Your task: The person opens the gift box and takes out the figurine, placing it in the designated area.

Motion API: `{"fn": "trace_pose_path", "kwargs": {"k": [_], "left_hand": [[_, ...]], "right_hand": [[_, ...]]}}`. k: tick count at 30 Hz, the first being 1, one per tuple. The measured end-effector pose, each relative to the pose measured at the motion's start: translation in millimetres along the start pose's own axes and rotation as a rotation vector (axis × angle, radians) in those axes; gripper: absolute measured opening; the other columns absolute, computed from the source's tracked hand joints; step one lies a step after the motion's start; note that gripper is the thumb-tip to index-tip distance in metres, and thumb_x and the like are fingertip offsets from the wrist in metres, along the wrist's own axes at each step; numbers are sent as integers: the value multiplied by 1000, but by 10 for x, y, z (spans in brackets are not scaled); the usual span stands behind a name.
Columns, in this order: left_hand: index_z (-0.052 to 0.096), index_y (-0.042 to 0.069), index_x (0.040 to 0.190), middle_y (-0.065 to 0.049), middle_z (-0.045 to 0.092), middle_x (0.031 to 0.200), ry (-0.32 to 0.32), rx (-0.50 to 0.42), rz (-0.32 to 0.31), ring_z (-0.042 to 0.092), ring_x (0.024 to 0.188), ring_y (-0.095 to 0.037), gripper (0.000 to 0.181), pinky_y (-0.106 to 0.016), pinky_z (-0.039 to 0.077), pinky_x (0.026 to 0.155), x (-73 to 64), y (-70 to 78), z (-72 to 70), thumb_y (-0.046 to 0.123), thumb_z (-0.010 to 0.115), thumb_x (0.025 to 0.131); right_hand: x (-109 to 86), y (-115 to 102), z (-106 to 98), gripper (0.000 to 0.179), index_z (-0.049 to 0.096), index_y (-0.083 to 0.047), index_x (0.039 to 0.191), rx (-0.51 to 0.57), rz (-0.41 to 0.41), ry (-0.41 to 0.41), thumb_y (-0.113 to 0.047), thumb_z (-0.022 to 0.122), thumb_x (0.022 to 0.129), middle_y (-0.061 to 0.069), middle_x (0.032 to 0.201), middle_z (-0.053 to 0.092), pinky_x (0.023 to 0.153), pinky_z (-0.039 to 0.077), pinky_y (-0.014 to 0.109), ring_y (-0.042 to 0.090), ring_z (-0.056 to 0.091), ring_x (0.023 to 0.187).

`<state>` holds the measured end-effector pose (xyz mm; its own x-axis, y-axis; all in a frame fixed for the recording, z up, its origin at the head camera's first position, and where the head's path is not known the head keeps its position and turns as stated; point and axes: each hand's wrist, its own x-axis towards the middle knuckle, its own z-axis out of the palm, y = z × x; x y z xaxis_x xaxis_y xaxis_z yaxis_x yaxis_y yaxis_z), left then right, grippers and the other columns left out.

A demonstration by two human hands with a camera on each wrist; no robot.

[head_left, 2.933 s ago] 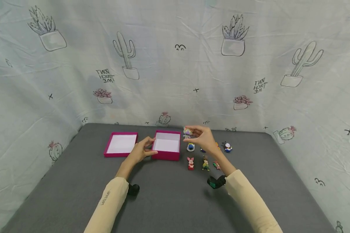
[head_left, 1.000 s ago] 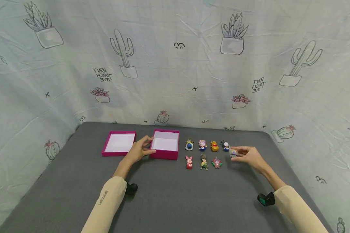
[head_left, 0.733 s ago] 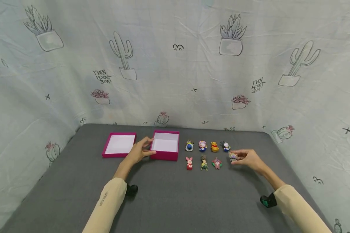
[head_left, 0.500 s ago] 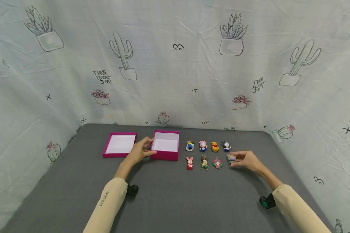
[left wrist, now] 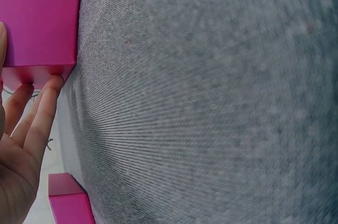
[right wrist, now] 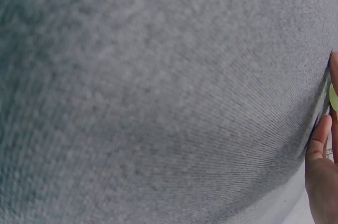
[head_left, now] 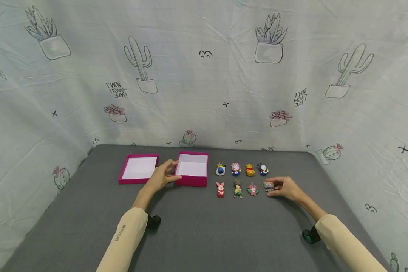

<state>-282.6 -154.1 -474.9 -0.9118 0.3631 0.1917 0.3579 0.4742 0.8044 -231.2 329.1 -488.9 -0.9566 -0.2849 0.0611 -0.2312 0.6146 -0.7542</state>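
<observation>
At the left side of a magenta box (head_left: pixel 192 181) with a white inside, my left hand (head_left: pixel 160 176) holds its corner. In the left wrist view the fingers (left wrist: pixel 45 113) lie against the box's side wall and the thumb is on its front face. My right hand (head_left: pixel 285 188) pinches a small multicoloured figurine (head_left: pixel 268 186) low at the table, at the right end of the front row. Left of it in that row are a pinkish figurine with green sides (head_left: pixel 252 189), a green-and-yellow figurine (head_left: pixel 237 189) and a pink piglet figurine (head_left: pixel 220 190).
Left of the box lies its magenta lid (head_left: pixel 139 168), white inside up. A back row holds a blue-and-white figurine (head_left: pixel 220 169), a pink-headed one (head_left: pixel 236 169), a yellow bear figurine (head_left: pixel 249 170) and a dark-and-white one (head_left: pixel 263 169). A patterned curtain (head_left: pixel 176 75) hangs behind the grey table (head_left: pixel 204 230).
My right hand has carried the multicoloured figurine from beside the box rightward and down to the front row's right end. My left hand has stayed at the box.
</observation>
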Motion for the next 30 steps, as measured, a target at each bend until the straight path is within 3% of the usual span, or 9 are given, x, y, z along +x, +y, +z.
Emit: {"fn": "trace_pose_path", "kwargs": {"k": [7,22,30], "left_hand": [[50,2,115,-13,42,145,4,2,-2,60,111,-37,42,-47,55,82,-17,6,10,10,75,81],[47,1,115,-15,39,146,-26,24,18,52,121,-38,44,-49,52,86,-27,29,-10,11,75,82],[47,1,120,-16,38,147,-52,70,21,51,122,-37,48,-50,49,90,-13,48,-52,13,75,83]], "right_hand": [[-31,-27,-2,53,61,7,121,7,-26,-30,-10,82,76,25,120,60,80,53,25,35,57,105],[-44,-40,-39,60,55,10,126,21,-46,-47,-6,82,75,27,121,56,78,54,27,23,54,97],[-35,-73,-56,64,50,12,130,35,-42,-67,-1,80,75,31,125,52,85,54,34,30,53,104]]}}
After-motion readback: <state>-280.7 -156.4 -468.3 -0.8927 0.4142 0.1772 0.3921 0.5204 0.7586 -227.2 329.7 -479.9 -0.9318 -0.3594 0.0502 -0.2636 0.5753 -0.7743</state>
